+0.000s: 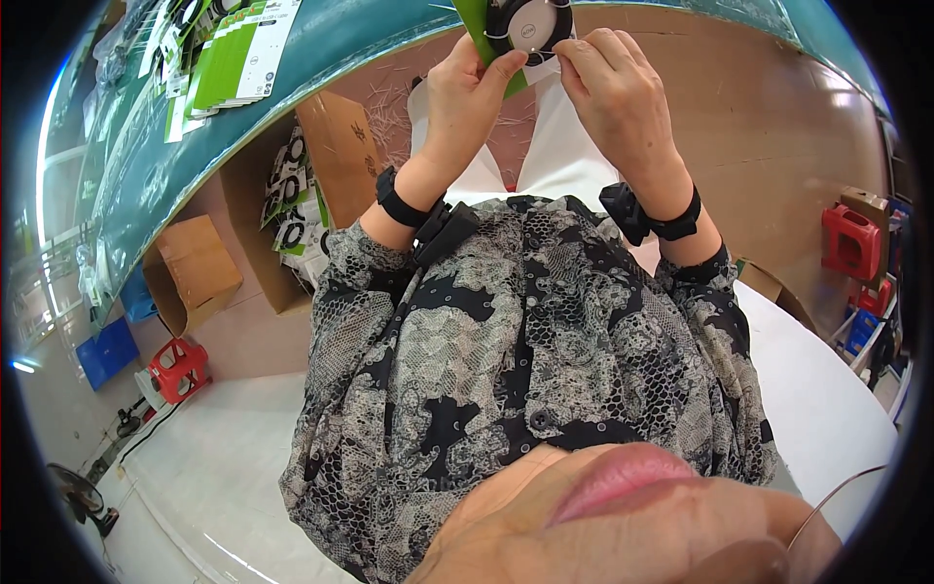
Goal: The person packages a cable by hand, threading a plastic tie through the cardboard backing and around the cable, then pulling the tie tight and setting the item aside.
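Observation:
My left hand [465,92] grips the edge of a green and white product card [474,18], its thumb pressed near the lower side. A coiled black cable [561,24] is mounted on the card around a pale round disc [528,23]. Thin pale ties cross the coil in places. At the coil's lower right, my right hand [618,83] is closed, thumb and forefinger pinching the end of a thin white tie [547,53]. Both hands are in front of the table edge, above my lap. The card's top runs out of the picture.
On the teal table [321,39] at the upper left lies a fanned stack of green and white cards [233,68]. Below it, an open cardboard box [255,209] contains carded cables [292,209]. Another carton [199,263] stands farther left, near a red stool [179,370]. Thin scraps litter the floor.

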`<state>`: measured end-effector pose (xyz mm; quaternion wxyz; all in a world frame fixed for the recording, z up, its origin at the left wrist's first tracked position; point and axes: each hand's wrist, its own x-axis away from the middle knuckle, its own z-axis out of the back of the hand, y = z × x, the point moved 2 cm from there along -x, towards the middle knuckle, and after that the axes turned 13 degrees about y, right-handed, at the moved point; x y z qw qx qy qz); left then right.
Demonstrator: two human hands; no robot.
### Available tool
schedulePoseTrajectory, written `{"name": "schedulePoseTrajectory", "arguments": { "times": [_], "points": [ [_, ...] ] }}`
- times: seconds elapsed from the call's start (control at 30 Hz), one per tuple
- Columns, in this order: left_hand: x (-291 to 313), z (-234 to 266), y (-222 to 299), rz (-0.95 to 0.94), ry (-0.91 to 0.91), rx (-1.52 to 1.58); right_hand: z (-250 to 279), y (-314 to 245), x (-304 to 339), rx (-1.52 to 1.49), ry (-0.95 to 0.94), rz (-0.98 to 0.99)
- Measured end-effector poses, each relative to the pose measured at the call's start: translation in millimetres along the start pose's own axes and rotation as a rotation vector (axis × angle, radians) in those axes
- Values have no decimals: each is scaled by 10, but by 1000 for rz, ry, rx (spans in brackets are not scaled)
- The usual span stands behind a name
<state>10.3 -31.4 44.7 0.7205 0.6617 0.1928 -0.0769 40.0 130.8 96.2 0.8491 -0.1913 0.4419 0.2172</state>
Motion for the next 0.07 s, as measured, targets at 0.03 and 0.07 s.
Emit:
{"name": "schedulePoseTrajectory", "arguments": {
  "times": [0.03,0.07],
  "points": [
    [1,0,-5,-2,2,-6,-5,0,8,2,-3,-7],
    [-3,0,-5,-3,1,-6,-5,1,5,2,-2,-7]
  ]
}}
